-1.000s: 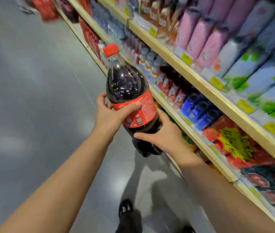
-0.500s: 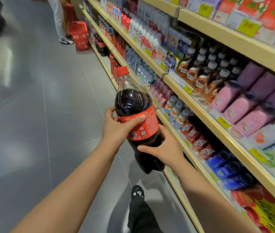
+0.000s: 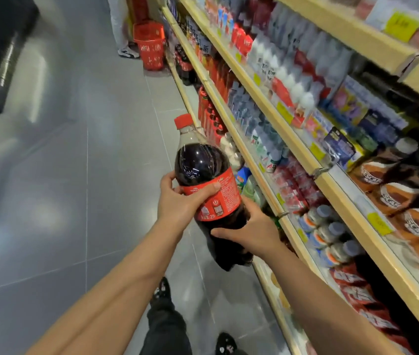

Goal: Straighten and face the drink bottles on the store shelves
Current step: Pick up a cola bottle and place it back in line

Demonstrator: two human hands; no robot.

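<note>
I hold a large cola bottle (image 3: 203, 170) with a red cap and red label out over the aisle, tilted a little, left of the shelves. My left hand (image 3: 177, 203) wraps the label from the left, thumb across its front. My right hand (image 3: 249, 231) grips the dark lower body from the right. Wooden-edged shelves (image 3: 275, 114) packed with drink bottles run along the right side. More red-capped cola bottles (image 3: 209, 116) stand on the lowest shelf further down the aisle.
A red shopping basket (image 3: 150, 44) stands on the floor ahead by the shelf, with a person's legs (image 3: 120, 26) beside it. Grey tiled floor (image 3: 80, 175) fills the left. My dark-trousered legs and shoes (image 3: 165, 316) show below the bottle.
My view has swung up and along the aisle, bringing the basket and far shelves into sight. Both hands keep the same grip on the cola bottle, which has stayed in front of me.
</note>
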